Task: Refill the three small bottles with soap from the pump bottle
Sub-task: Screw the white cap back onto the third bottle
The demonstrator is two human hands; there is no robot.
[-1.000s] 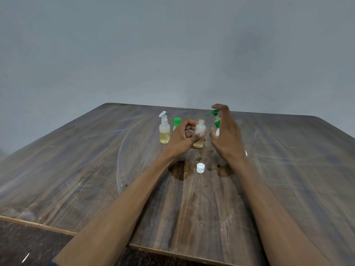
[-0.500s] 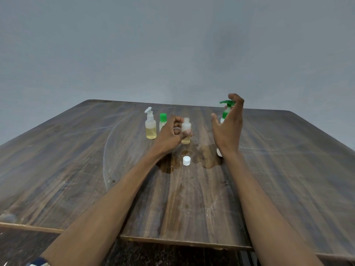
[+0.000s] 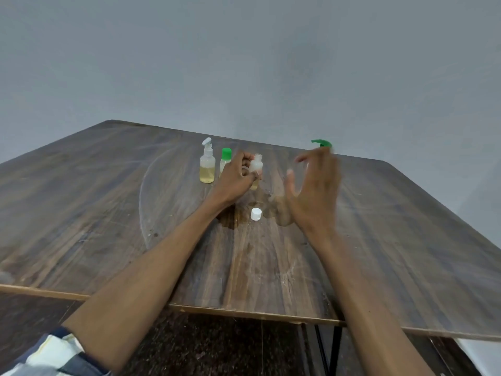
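Soap refill setup, front to back: a loose white cap sits on the wet patch of the wooden table, between both wrists. Right hand is blurry, fingers spread, holding nothing. Left hand grips the uncapped small bottle, upright on the table. Just left of it are a green-capped bottle and a spray-top bottle, part full of yellowish liquid. Behind the right hand, only the pump bottle's green head shows.

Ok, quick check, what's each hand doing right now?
Left hand: grips the small uncapped bottle, upright on the table.
Right hand: open, fingers spread, holding nothing, in front of the pump bottle.
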